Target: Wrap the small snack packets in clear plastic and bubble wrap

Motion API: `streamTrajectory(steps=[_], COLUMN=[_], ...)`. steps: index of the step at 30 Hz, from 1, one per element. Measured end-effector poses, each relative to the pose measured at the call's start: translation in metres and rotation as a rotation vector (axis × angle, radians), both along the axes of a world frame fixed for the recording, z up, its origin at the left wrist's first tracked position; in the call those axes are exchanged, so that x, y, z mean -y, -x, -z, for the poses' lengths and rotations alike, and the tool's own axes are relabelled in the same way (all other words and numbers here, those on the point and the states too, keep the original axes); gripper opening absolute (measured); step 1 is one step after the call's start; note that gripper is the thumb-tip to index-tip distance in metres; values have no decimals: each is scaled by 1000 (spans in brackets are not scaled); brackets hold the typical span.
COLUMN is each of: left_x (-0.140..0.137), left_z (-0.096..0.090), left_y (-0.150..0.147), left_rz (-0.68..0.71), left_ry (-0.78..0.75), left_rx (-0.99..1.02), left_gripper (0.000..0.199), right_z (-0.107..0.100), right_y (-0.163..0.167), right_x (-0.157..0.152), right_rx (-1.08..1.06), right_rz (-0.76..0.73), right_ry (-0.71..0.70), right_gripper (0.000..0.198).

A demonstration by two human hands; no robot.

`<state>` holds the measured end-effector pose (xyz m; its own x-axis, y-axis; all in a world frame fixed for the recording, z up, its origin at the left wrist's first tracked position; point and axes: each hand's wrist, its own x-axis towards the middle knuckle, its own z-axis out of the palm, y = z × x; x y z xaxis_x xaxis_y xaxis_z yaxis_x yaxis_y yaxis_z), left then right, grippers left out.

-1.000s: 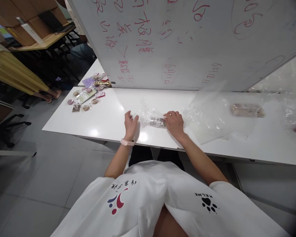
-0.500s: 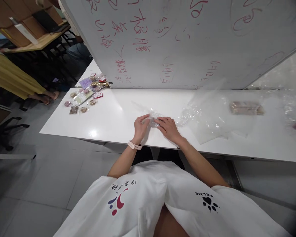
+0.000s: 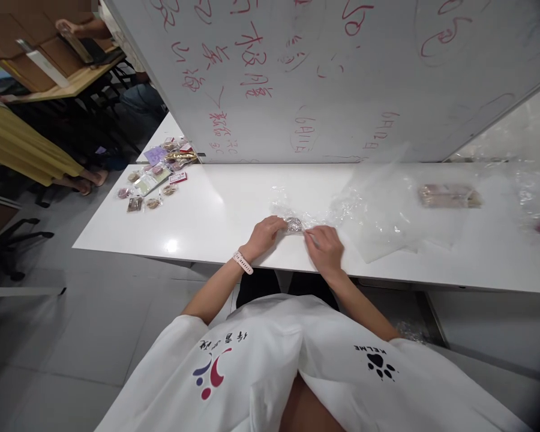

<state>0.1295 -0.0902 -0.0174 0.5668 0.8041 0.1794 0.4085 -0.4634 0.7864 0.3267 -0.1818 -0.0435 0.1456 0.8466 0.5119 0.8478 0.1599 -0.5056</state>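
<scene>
Between my hands, near the front edge of the white table [image 3: 225, 222], lies a small dark, shiny packet [image 3: 294, 225] in clear plastic. My left hand [image 3: 265, 235], below a pale pink wristband [image 3: 243, 263], has its fingers closed at the packet's left edge. On the other side my right hand [image 3: 326, 247] pinches the right edge with thumb and fingertips. What lies inside the packet I cannot make out. Crinkled clear plastic [image 3: 348, 204] spreads behind and to the right of the packet.
A whiteboard [image 3: 288, 84] with red writing stands along the table's back. Small wrapped packets [image 3: 153, 204] lie at the left. Flat clear bags [image 3: 382, 228] and a bundle of thin sticks in plastic [image 3: 450, 196] lie at the right. Other people are at the far left.
My hands have moved slightly apart, with the right hand now further right. The dark packet shows between them, where earlier there was only crinkled clear plastic. At the far left, another person's hand has appeared.
</scene>
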Motion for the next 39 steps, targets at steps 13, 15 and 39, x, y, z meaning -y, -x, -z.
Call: streamTrajectory(steps=[13, 15, 39], left_x=[8, 11, -25], left_z=[7, 5, -5], left_y=[-3, 1, -11], left_rz=[20, 57, -490], left_ry=[-19, -17, 54], left_rx=[4, 40, -63], left_gripper=[24, 22, 22], right_z=[-16, -15, -18], right_y=[18, 21, 6], right_x=[-43, -45, -71], right_rx=[1, 58, 73], right_rz=[-323, -387, -242], right_ry=[175, 210, 153], right_gripper=[44, 42, 30])
